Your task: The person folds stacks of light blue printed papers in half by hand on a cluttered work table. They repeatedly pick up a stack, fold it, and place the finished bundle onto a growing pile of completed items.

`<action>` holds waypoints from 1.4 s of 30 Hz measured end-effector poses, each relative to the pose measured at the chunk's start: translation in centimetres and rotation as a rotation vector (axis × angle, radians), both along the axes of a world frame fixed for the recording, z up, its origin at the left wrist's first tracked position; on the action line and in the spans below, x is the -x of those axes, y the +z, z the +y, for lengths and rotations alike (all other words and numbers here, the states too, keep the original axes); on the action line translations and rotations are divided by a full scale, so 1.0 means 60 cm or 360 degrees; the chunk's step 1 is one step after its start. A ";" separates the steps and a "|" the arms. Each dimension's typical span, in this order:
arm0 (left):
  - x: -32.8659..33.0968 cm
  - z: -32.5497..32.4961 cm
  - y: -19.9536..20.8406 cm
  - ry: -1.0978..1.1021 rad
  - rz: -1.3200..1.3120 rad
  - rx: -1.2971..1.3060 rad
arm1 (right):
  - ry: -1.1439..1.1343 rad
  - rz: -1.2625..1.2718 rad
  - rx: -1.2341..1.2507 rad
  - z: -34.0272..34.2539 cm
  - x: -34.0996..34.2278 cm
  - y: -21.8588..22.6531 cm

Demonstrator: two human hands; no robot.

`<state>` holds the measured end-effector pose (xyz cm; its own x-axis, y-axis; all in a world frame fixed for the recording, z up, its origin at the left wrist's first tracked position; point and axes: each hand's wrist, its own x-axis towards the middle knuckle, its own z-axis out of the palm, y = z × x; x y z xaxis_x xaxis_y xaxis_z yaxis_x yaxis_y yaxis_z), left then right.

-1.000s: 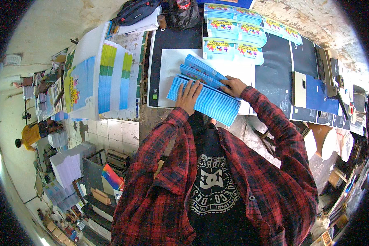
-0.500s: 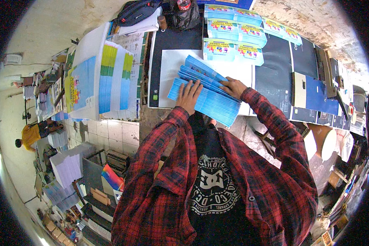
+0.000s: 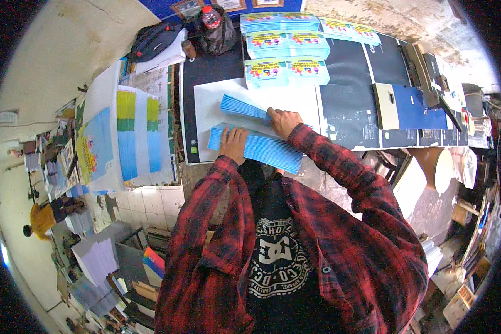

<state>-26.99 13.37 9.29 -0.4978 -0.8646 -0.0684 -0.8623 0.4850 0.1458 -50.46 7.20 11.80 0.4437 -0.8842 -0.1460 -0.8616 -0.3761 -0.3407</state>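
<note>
Right fingers (image 3: 273, 115): I'm gripping a bundle (image 3: 242, 106)
Left fingers (image 3: 232, 135): covering booklets (image 3: 273, 149); grip unclear
Seemingly done: stacks (image 3: 308, 73) standing beyond white sheet (image 3: 207, 106)
Remaining: bundle, booklets

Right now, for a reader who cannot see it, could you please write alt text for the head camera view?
A person's left hand rests on a row of overlapping blue booklets, while the right hand touches the right end of a smaller blue bunch over a white sheet. Farther back are neat stacks of colourful booklets.
</note>
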 end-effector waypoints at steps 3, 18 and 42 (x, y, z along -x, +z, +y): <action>0.006 0.001 -0.001 0.0058 0.0164 0.0023 | -0.0046 0.0065 0.0049 0.020 0.035 0.017; 0.016 -0.023 0.007 -0.0027 0.0199 0.0043 | -0.1262 -0.1315 -0.0628 0.046 0.536 -0.073; 0.027 -0.006 0.013 0.0106 0.0015 0.0115 | 0.0341 -0.0491 -0.1015 -0.074 0.041 -0.004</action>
